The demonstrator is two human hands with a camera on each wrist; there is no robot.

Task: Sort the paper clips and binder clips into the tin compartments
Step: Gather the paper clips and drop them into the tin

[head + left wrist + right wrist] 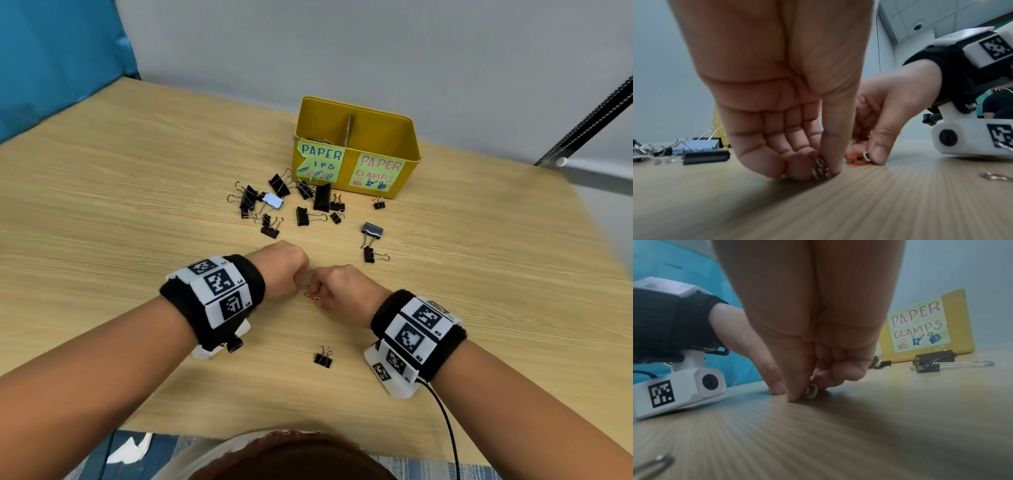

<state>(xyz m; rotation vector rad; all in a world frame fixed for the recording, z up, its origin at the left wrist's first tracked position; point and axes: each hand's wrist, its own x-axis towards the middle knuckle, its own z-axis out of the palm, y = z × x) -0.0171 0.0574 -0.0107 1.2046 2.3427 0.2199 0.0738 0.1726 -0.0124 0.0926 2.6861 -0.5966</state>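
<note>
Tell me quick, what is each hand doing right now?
Left hand: fingers curled, pinching silver paper clips against the table.
Right hand: fingers curled, pinching a white paper clip on the table.

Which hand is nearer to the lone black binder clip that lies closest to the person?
Right, though only slightly. The binder clip lies toward the person, nearly below the right hand; the left hand is farther away, up and to its left.

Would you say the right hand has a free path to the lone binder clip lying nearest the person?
Probably yes: the binder clip lies alone on bare table just behind the right hand, though its fingers already pinch paper clips.
</note>
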